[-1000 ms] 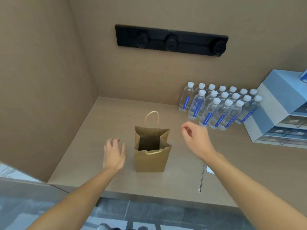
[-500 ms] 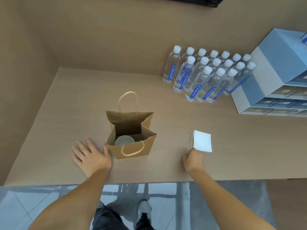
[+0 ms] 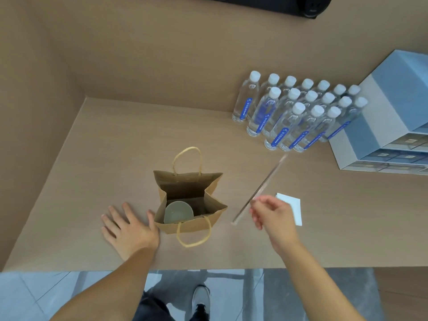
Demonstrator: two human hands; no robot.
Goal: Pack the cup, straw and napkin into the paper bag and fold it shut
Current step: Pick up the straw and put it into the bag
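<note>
A brown paper bag (image 3: 209, 222) with rope handles stands open on the counter. Inside it sits the cup (image 3: 178, 212), its round lid showing near the front left. My left hand (image 3: 129, 225) lies flat on the counter, fingers spread, its thumb against the bag's left side. My right hand (image 3: 273, 213) is raised to the right of the bag and pinches a long wrapped straw (image 3: 266, 184), which slants up toward the bottles. A white folded napkin (image 3: 294, 207) lies on the counter just behind that hand, partly hidden by it.
Several water bottles (image 3: 298, 112) with blue labels stand at the back right. A stack of blue-grey boxes (image 3: 389, 126) sits at the far right. Tan walls close the back and left. The counter's front edge (image 3: 208, 268) runs below my hands.
My right hand has lifted the straw off the counter and tilted it upward. The left hand has stayed flat beside the bag. The view has shifted slightly.
</note>
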